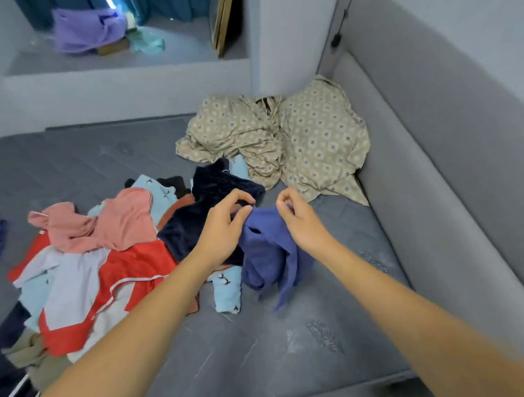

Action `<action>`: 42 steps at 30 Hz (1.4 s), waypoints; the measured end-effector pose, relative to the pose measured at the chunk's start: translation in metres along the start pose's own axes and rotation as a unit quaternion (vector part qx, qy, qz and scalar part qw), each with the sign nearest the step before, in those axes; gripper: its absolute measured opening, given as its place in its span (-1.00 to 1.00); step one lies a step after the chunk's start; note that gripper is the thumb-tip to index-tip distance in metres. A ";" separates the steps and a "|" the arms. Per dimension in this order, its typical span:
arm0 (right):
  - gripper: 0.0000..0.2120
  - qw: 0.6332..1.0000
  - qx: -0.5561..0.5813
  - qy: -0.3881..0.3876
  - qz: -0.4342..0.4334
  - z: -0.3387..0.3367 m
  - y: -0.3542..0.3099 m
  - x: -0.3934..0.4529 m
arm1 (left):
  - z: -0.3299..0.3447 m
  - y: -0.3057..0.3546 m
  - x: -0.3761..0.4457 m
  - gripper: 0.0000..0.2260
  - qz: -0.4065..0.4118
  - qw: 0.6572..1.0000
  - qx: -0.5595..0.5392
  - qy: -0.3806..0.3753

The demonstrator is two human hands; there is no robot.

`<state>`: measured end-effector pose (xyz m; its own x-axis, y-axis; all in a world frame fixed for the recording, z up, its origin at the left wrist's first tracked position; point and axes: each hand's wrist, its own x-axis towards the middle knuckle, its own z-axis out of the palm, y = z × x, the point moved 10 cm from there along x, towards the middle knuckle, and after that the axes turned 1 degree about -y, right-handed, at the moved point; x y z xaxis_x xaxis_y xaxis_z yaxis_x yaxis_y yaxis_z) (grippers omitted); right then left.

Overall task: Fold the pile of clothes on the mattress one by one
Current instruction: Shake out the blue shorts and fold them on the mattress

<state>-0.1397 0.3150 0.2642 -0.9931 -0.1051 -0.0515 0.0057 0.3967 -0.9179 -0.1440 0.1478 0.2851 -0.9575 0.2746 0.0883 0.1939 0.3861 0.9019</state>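
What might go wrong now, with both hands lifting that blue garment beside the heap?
1. The left hand and right hand only pinch the top edge of the blue garment, so it may slip free.
2. Its lower part hangs bunched and twisted, so it could go down creased.
3. It touches the dark navy garment and the light blue patterned piece, which might drag along.
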 end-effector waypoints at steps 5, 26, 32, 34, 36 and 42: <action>-0.27 0.996 -0.049 -0.037 -0.068 -0.019 -0.081 -0.030 | -0.043 0.079 0.004 -0.84 0.015 0.998 -0.046 0.045; -0.91 0.973 0.005 0.102 -0.207 -0.073 -0.201 -0.003 | -0.106 0.164 0.022 -0.82 0.029 0.998 0.052 -0.013; -0.88 0.991 0.007 0.021 -0.132 -0.069 -0.208 0.009 | -0.128 0.154 0.026 -0.79 0.003 0.992 0.126 0.033; -0.85 0.988 -0.031 -0.008 -0.153 -0.068 -0.219 0.009 | -0.135 0.155 0.025 -0.80 0.001 0.995 0.085 0.058; -0.88 0.980 -0.065 -0.011 -0.189 -0.072 -0.233 0.009 | -0.139 0.156 0.024 -0.79 -0.003 0.997 0.026 0.070; -0.85 0.982 0.006 -0.014 -0.187 -0.096 -0.252 0.012 | -0.138 0.174 0.026 -0.76 0.043 0.996 -0.064 0.035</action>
<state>-0.1643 0.3013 0.5323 -0.9226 -0.2662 0.2793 -0.3570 0.3144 -0.8796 -0.1647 0.1004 0.5028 -0.9519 0.2376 0.1936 0.2519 0.2467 0.9358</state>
